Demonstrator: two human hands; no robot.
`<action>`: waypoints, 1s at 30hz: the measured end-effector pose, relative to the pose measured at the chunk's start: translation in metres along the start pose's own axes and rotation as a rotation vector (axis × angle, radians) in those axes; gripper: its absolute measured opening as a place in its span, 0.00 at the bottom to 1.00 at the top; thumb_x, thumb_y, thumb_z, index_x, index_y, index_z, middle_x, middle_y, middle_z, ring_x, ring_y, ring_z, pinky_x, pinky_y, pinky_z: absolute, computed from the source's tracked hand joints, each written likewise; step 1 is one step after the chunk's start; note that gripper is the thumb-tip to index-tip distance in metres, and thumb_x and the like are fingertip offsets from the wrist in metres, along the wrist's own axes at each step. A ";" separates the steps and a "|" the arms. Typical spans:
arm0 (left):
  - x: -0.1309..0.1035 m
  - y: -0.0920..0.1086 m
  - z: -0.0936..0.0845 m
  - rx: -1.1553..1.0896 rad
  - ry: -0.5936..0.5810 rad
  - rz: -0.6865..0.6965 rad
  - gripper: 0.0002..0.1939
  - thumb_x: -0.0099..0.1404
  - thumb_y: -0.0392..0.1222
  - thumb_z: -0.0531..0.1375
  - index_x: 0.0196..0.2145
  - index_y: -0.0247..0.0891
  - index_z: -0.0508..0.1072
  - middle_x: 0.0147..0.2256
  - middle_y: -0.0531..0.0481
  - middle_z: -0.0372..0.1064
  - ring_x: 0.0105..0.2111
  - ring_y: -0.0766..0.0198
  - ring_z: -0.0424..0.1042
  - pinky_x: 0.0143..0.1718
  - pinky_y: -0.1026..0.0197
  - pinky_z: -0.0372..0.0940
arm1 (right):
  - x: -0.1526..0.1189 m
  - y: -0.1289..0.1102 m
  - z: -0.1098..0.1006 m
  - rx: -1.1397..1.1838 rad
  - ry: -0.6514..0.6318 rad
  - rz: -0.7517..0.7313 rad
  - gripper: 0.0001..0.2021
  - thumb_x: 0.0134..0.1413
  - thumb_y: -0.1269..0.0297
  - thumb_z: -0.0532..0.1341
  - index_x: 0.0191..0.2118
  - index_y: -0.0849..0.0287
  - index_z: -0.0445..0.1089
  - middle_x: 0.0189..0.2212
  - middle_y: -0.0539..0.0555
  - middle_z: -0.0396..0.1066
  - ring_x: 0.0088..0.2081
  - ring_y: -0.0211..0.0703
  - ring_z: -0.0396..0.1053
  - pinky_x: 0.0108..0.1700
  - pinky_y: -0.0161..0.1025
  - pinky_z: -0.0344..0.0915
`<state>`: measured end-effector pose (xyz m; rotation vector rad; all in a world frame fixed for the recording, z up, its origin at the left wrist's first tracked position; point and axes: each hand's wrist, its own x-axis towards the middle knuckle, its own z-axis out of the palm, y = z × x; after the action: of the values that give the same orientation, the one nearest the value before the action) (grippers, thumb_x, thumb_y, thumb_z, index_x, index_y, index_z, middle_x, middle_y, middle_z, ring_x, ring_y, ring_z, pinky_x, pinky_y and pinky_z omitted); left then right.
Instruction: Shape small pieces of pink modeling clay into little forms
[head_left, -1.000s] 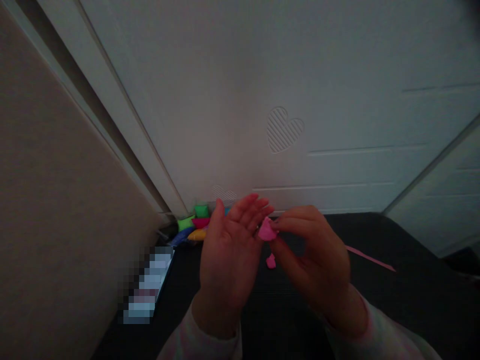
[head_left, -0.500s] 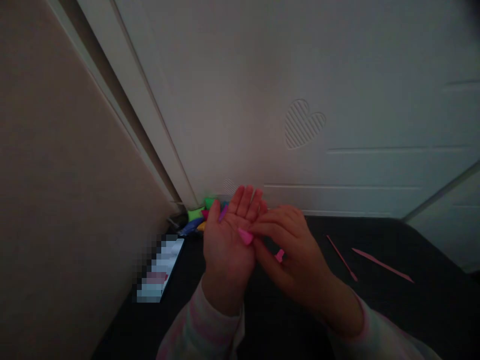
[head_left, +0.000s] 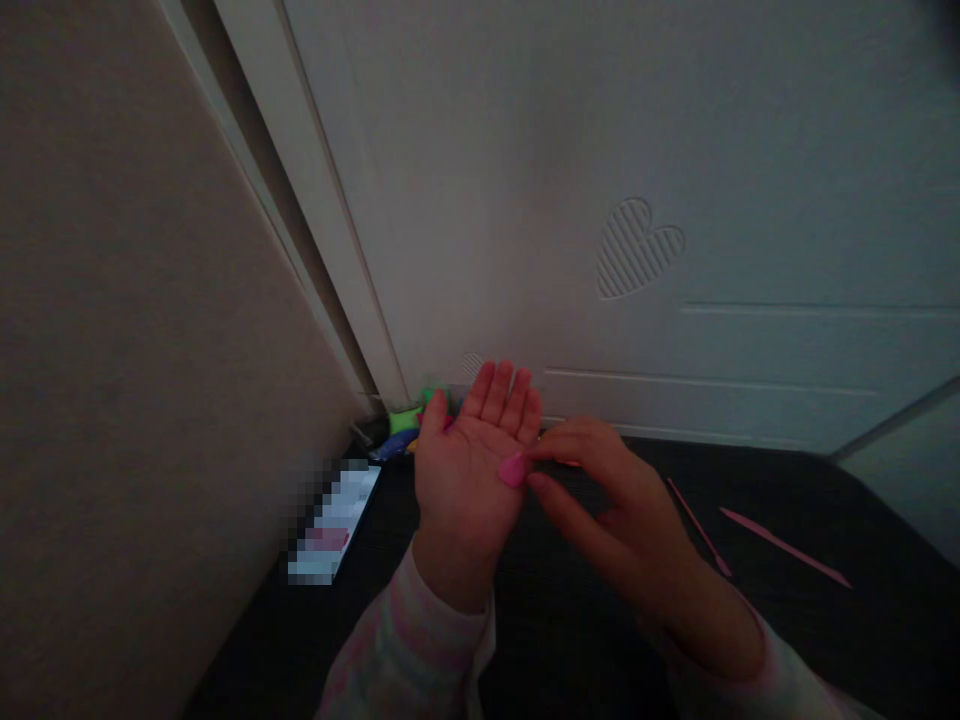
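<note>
My left hand (head_left: 472, 480) is held palm up, its fingers stretched out. Against the right side of its palm is a small piece of pink modelling clay (head_left: 513, 469), rounded and flattish. From the right, my right hand (head_left: 611, 510) reaches in with thumb and forefinger bent in a pinch at the clay's edge. How firmly those fingertips hold the clay is hard to see in the dim light.
A phone (head_left: 337, 525) with a lit screen lies left on the dark table (head_left: 570, 640). Several coloured packets (head_left: 405, 422) are heaped behind my left hand. Two thin pink modelling tools, one narrow (head_left: 699, 527) and one blade-like (head_left: 784, 547), lie right. A white panel (head_left: 480, 200) rises behind.
The clay now shows a rounder outline and sits nearer the right edge of my left palm. My right hand has shifted slightly right with it. The view has turned a little left.
</note>
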<state>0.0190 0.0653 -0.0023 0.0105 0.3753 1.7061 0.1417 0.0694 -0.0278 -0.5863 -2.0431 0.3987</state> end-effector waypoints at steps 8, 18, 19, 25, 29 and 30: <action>-0.001 -0.002 -0.001 0.031 -0.022 -0.057 0.23 0.68 0.49 0.42 0.37 0.32 0.71 0.32 0.46 0.74 0.34 0.62 0.74 0.39 0.58 0.68 | 0.002 -0.001 -0.007 0.115 -0.037 0.122 0.05 0.54 0.69 0.58 0.36 0.56 0.69 0.30 0.51 0.72 0.35 0.40 0.68 0.40 0.39 0.65; -0.006 -0.005 0.003 0.151 -0.110 -0.057 0.23 0.67 0.51 0.46 0.32 0.32 0.74 0.31 0.46 0.74 0.34 0.62 0.74 0.40 0.59 0.67 | 0.002 0.000 -0.011 0.380 -0.029 0.285 0.02 0.51 0.67 0.63 0.32 0.54 0.73 0.28 0.48 0.74 0.29 0.37 0.70 0.33 0.35 0.66; -0.008 -0.005 0.004 0.185 -0.136 -0.023 0.22 0.66 0.49 0.47 0.31 0.33 0.75 0.30 0.47 0.74 0.34 0.63 0.73 0.41 0.59 0.67 | 0.001 0.000 -0.012 0.435 0.028 0.315 0.02 0.51 0.67 0.63 0.32 0.53 0.73 0.28 0.47 0.74 0.29 0.36 0.71 0.33 0.34 0.66; -0.020 -0.011 -0.006 0.654 -0.482 0.283 0.09 0.54 0.39 0.63 0.35 0.40 0.76 0.35 0.51 0.74 0.36 0.65 0.72 0.39 0.65 0.67 | 0.001 -0.002 -0.018 0.884 0.308 0.502 0.05 0.46 0.66 0.67 0.32 0.49 0.75 0.28 0.45 0.77 0.32 0.35 0.72 0.36 0.31 0.68; -0.026 -0.014 -0.012 1.025 -0.616 0.438 0.27 0.50 0.32 0.67 0.47 0.53 0.70 0.46 0.54 0.70 0.44 0.63 0.70 0.44 0.64 0.65 | 0.007 -0.014 -0.020 1.362 0.271 0.640 0.03 0.42 0.67 0.68 0.28 0.55 0.75 0.26 0.47 0.76 0.28 0.32 0.71 0.32 0.28 0.67; -0.027 -0.015 -0.012 1.077 -0.628 0.501 0.27 0.50 0.31 0.67 0.47 0.54 0.70 0.46 0.55 0.70 0.44 0.63 0.69 0.45 0.64 0.64 | 0.007 -0.017 -0.020 1.443 0.240 0.665 0.03 0.43 0.68 0.67 0.28 0.57 0.75 0.25 0.47 0.75 0.27 0.31 0.70 0.31 0.27 0.66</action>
<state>0.0351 0.0384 -0.0118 1.4846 0.8052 1.6682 0.1513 0.0604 -0.0045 -0.3065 -0.8430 1.8350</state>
